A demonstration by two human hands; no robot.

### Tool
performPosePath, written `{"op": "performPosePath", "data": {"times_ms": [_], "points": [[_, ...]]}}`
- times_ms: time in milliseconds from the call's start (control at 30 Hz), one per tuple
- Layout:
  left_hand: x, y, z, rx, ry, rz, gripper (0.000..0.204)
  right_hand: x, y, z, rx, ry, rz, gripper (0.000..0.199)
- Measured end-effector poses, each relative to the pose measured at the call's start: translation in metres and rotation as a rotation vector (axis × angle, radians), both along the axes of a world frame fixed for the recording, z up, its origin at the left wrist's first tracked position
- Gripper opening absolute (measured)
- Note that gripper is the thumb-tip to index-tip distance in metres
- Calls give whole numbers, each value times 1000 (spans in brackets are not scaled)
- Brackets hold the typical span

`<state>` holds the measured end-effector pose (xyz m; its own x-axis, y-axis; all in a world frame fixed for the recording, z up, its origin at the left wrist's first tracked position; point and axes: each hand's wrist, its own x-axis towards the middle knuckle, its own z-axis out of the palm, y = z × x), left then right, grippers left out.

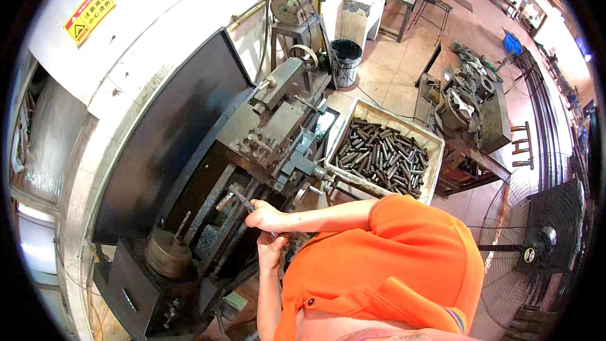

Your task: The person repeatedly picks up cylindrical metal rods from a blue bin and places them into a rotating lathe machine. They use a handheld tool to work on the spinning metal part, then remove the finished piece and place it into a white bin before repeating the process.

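A long, narrow dark metal bar (242,197) slants over the bed of a lathe (265,132), its far end pointing up and left. My right hand (265,216) is closed around its middle. Just below, my left hand (273,244) is closed at the bar's near end, its fingers partly hidden. The exact kind of the bar does not show. Beneath it, metal chips (207,238) lie in the machine's bed. The round chuck (169,254), with a thin rod standing up from it, is at the lower left.
A pale crate (435,151) of short dark metal pieces (382,155) stands right of the lathe. Behind it are a bucket (346,66) and a bench grinder (293,5). A workbench (480,158) with metal parts and a large fan (536,240) are on the right. A dark splash guard (170,139) backs the lathe.
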<state>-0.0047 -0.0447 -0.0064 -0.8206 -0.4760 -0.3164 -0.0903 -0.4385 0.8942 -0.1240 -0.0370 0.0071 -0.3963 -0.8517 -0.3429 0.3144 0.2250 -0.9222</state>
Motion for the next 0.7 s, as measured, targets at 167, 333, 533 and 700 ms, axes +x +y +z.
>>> {"op": "performPosePath", "data": {"times_ms": [167, 333, 533, 700], "points": [[-10, -4, -12, -8, 50, 42, 38, -7, -10, -14, -31, 98, -18, 43], [-11, -11, -17, 54, 13, 29, 39, -5, -3, 20, -13, 79, 29, 29], [8, -15, 18, 110, 82, 123, 37, 13, -24, 22, 34, 43, 63, 21], [10, -34, 19, 104, 108, 108, 43, 12, -46, 23, -23, 186, 76, 17]]}}
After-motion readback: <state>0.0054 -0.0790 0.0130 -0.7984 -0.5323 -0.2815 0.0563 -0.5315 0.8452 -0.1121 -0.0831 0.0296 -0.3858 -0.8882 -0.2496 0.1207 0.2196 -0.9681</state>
